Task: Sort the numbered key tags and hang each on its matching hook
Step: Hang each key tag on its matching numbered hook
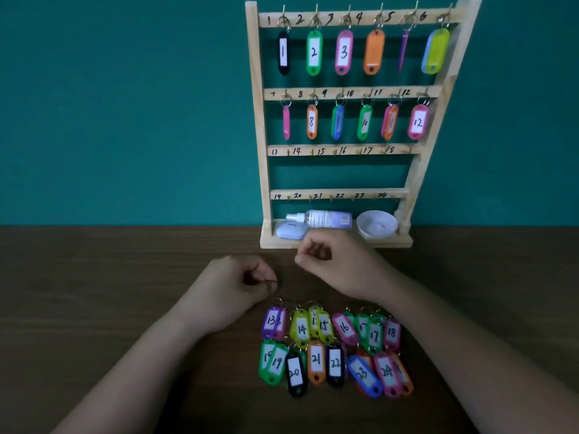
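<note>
Tags (332, 346) 13–24 lie on the table (109, 277) in overlapping pairs with rings crowded, so lifting one likely drags its neighbour. Left hand (241, 286) and right hand (335, 264) sit just beyond them, fingers curled in, nothing visibly held. On the rack (253, 89), hooks (312, 152) 13–24 are bare and tiny; a missed ring drops towards the bottle (329, 219) or bowl (376, 225).

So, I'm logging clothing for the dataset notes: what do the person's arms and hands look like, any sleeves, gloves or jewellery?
Both forearms are bare to the frame edge, with no sleeve in view. The left hand and right hand wear no gloves, and no ring, watch or bracelet shows.
</note>
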A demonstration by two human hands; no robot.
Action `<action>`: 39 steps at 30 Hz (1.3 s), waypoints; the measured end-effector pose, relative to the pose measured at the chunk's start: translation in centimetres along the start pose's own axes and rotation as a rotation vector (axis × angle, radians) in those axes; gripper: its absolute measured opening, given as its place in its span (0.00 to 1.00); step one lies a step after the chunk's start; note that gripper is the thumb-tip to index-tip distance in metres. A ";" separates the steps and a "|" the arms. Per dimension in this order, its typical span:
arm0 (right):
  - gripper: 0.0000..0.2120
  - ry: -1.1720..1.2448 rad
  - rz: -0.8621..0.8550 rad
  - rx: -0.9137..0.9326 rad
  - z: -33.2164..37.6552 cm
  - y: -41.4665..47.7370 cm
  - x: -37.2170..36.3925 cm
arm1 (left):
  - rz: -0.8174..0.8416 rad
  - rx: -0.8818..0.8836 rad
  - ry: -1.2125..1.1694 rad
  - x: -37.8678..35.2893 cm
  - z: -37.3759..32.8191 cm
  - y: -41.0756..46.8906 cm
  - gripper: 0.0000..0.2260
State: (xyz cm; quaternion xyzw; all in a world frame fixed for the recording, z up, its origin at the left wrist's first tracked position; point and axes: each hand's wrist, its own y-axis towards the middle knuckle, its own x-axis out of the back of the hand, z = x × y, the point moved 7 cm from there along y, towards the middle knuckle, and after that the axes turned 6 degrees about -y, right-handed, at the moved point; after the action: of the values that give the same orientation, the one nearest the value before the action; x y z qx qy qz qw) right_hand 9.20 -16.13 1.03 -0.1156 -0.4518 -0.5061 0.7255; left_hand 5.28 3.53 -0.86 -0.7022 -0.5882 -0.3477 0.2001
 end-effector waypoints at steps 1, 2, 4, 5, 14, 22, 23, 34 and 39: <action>0.04 -0.009 0.062 0.023 0.3 -0.3 -0.8 | 0.027 0.002 0.009 -0.2 0.1 -0.1 0.02; 0.04 -0.019 0.115 0.046 0.6 -0.6 -1.5 | 0.037 0.012 0.012 -0.1 0.3 -0.2 0.01; 0.02 -0.055 0.185 0.062 0.9 -1.3 -2.4 | 0.031 0.031 0.024 0.1 0.6 -0.2 0.02; 0.02 -0.074 0.201 0.057 0.9 -1.5 -2.7 | 0.037 0.041 0.029 0.1 0.7 -0.3 0.04; 0.11 -0.199 0.196 0.057 1.0 -1.8 -3.7 | 0.172 0.096 0.011 -1.0 1.2 -0.2 0.06; 0.11 -0.254 0.214 0.058 1.3 -1.6 -4.6 | 0.161 0.107 0.034 -1.4 1.3 0.1 0.04; 0.11 -0.250 0.214 0.057 1.4 -1.6 -4.7 | 0.159 0.107 0.038 -1.4 1.3 0.1 0.04; 0.08 -0.183 0.231 0.009 1.1 -1.4 -4.9 | 0.163 0.143 -0.010 -1.3 1.3 0.0 0.06; 0.06 -0.031 0.221 -0.045 0.6 -1.1 -4.5 | 0.149 0.174 -0.102 -0.7 0.9 0.1 0.05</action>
State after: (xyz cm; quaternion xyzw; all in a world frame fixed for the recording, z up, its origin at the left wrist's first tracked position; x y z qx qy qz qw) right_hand 7.57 -13.43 -2.46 -0.1887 -0.4361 -0.4311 0.7671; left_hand 5.53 3.65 -1.93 -0.7406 -0.5719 -0.2432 0.2554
